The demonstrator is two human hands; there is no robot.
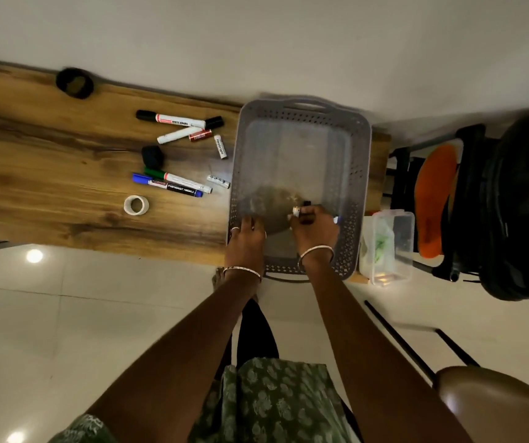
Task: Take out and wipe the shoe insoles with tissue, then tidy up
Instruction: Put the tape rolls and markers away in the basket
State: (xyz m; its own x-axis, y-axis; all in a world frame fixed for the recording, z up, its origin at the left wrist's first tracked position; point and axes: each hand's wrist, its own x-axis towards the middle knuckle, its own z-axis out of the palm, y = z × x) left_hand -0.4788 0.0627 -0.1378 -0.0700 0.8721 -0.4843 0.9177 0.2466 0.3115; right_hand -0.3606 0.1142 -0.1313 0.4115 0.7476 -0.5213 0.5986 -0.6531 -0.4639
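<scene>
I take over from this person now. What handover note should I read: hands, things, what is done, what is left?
Left hand: rests on the near left wall of the grey basket; grip unclear.
Right hand: inside the basket, grips markers.
Orange insole: already out, off the table at far right.
Done: wiping cannot be judged.
Left: loose markers, batteries and tape roll lie on the wooden table, to tidy.

Wore a green leaf-printed fabric tunic (pixel 276 404), black trousers (pixel 255 334) beyond its hem. Far from the tunic, bore a thin pale metal bangle (pixel 242 270) on the left wrist, a matching bangle (pixel 316 252) on the right, slim metal rings (pixel 235 229) on the left hand (pixel 246 233).
</scene>
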